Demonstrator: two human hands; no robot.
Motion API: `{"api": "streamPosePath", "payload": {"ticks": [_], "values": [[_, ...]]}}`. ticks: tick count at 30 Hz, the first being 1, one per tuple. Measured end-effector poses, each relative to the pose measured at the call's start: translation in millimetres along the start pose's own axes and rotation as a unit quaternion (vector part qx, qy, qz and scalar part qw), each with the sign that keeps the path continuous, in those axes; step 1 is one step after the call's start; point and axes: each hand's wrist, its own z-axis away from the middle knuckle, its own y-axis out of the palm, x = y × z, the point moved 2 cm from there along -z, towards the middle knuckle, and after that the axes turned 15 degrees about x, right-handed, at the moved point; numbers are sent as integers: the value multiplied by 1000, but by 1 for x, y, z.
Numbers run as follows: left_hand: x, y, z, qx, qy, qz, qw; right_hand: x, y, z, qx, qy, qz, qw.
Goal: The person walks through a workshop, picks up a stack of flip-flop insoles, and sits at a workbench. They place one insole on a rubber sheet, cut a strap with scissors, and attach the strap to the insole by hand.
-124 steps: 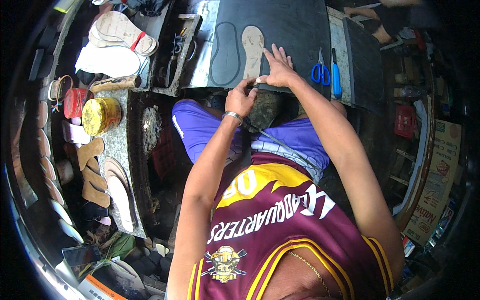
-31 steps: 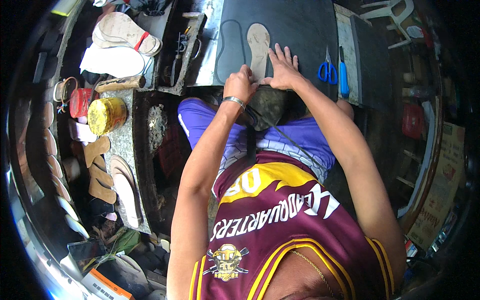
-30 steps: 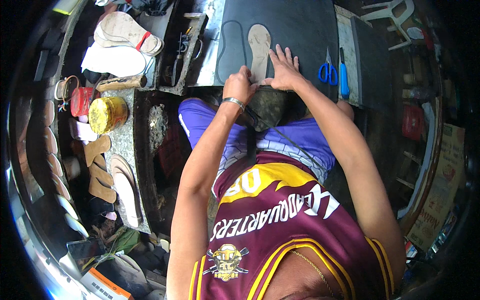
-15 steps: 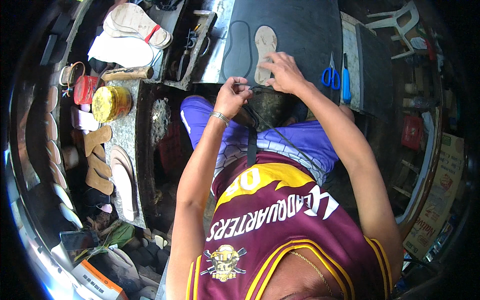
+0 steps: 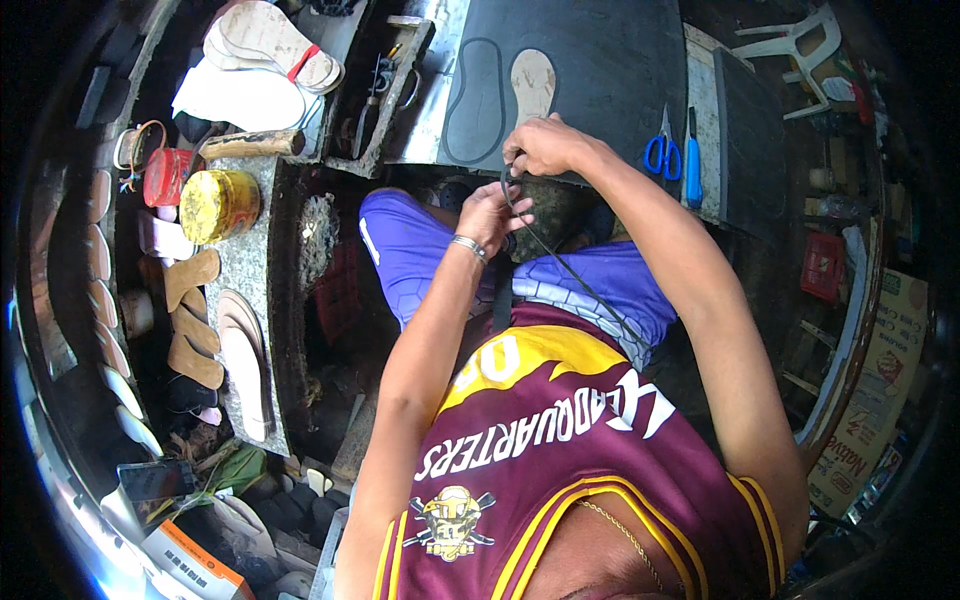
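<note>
My right hand (image 5: 552, 147) is closed at the near edge of a black rubber sheet (image 5: 620, 60), its fingertips pinching the upper end of a thin black strip (image 5: 545, 243). The strip runs down across my lap. Just below, my left hand (image 5: 486, 217) has its curled fingers on the same strip. A beige sole-shaped piece (image 5: 533, 82) lies on the sheet beyond my right hand, its near end covered by it. Left of that piece, a sole outline (image 5: 475, 100) is marked on the sheet. Blue-handled scissors (image 5: 662, 150) and a blue cutter knife (image 5: 692, 165) lie at the right.
On the left are a tool tray (image 5: 375, 100), stacked pale soles (image 5: 262, 45) with a red band, a wooden stick (image 5: 253, 145), a yellow tub (image 5: 220, 205), a red tub (image 5: 166, 177) and brown sole pieces (image 5: 195, 325). A white plastic chair (image 5: 800, 50) stands at the far right.
My right hand has left the beige piece, moved nearer and closed on the strip's end. My left hand has shifted nearer and slightly right, below it.
</note>
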Motion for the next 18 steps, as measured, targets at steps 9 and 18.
{"api": "streamPosePath", "payload": {"ticks": [9,18], "values": [[14,4,-33,-52,91,-37,994,-2,-2,-13,-2,20,-11,1000],[12,-1,-37,-47,90,-71,992,-4,-1,-18,4,7,-66,998]]}}
